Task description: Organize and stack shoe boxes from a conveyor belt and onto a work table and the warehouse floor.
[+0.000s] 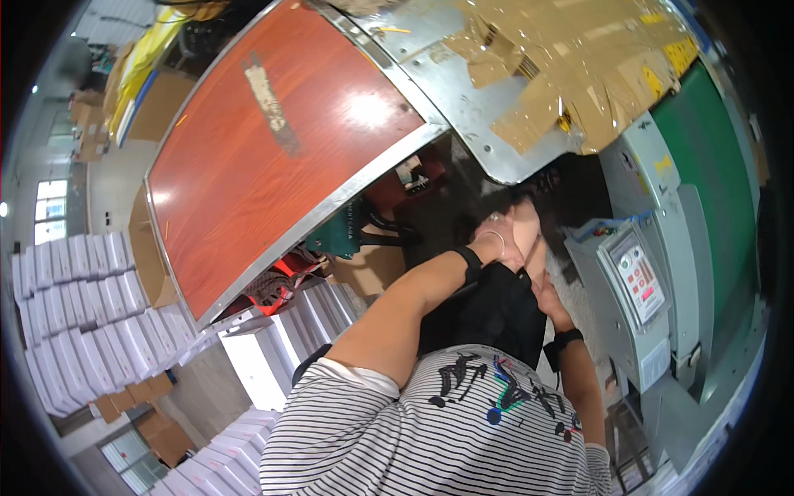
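Note:
My left hand point(499, 240), with a thin bracelet and a black band at the wrist, rests on my bare leg point(527, 225) just past the hem of my black shorts point(471, 318). Its fingers lie along the skin and hold no object. On the other side of the same leg is my right hand point(552, 299), a black band around its wrist too. The leg's edge hides most of its fingers, so their pose cannot be made out. Both arms reach forward from my striped shirt point(430, 413).
A red-brown tabletop point(289, 124) with a metal rim is at front left. Taped cardboard point(579, 66) covers a metal surface ahead. At right stand a grey control box point(633, 281) and green belt point(719, 182). White boxes point(83, 306) are stacked left; a green bag point(337, 231) sits below the table.

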A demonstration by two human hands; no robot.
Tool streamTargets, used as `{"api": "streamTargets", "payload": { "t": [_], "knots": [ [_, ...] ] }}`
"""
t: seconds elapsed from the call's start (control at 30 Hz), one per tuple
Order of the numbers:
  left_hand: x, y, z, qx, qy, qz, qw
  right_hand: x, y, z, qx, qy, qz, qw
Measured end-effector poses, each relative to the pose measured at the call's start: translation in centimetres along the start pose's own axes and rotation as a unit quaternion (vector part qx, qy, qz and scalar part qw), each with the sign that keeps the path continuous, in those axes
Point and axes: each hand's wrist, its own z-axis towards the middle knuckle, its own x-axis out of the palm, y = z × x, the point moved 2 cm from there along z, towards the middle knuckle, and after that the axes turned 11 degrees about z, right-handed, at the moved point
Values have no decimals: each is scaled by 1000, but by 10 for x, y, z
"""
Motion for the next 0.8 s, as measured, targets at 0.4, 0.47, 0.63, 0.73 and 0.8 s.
{"api": "streamTargets", "payload": {
  "t": [0.4, 0.47, 0.63, 0.73, 0.8],
  "knots": [
    [3, -13, 14, 19, 4, 10, 1000, 1, 9, 17, 185, 1, -8, 983],
    [5, -10, 17, 1, 21, 13, 1000, 5, 13, 19, 193, 11, -26, 981],
    [-3, -9, 14, -11, 33, 21, 999, -6, 38, 14, 220, -3, -19, 975],
    [-2, -10, 16, -21, 38, 30, 999, -11, 44, 12, 211, -4, -20, 977],
    [-1, -6, 15, -28, 21, 41, 999, -10, 46, 12, 226, -15, -30, 974]
  ]
}}
